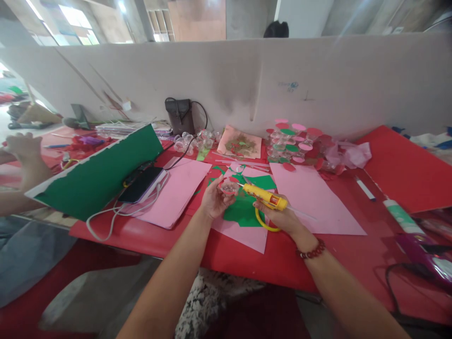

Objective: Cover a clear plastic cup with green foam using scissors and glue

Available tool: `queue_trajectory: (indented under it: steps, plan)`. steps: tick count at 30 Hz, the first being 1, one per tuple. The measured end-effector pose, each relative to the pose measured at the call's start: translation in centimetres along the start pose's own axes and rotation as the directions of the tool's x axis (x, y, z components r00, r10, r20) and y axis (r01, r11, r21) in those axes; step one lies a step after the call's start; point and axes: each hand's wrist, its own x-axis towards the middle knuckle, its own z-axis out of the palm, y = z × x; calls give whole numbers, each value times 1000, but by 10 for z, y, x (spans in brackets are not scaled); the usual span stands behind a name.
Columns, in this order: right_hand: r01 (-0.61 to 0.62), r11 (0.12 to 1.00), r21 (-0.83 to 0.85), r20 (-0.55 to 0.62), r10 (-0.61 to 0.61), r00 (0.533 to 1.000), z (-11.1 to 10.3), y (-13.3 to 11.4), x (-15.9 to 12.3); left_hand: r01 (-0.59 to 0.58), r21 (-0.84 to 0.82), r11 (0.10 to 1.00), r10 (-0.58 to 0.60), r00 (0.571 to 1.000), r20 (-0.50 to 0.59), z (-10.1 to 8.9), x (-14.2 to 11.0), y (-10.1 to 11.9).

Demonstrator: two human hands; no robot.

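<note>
My left hand [214,200] is closed round a small clear plastic cup-shaped piece [229,187] with red at its rim, perhaps a cut bottle base. Gripped in my right hand [280,216] is a yellow hot glue gun [264,195], with a clear glue stick [302,213] poking out of its back. The gun's nozzle points left and sits close to the plastic piece; I cannot tell whether they touch. Below the gun shows a yellow loop [262,220]. Under both hands lie green paper [243,214] and pink paper [259,240].
Pink sheets [314,202] lie to the right, and a phone [144,184] with a white cable rests on a pink stack at left. A green board [102,176] leans beside another person's hand [24,148]. Clear cups with coloured discs [291,146] stand at the back.
</note>
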Motion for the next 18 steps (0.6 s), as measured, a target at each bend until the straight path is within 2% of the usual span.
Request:
queue_trajectory:
  steps: [4,9,15,18]
  plan:
    - [-9,1000,10,7,9,1000,1,6,0,-33,-32,999,32,999,-27,-2,2,0]
    - [10,1000,7,50,-10,999,1,13,0,-16,-27,999,15,1000,-27,-4,2,0]
    - [15,1000,-24,-4,-15,1000,0,7,1,-8,-12,1000,8,1000,0,-2,1,1]
    - [21,1000,-9,12,-21,1000,0,6,1,-6,-24,1000,6,1000,11,-2,1,0]
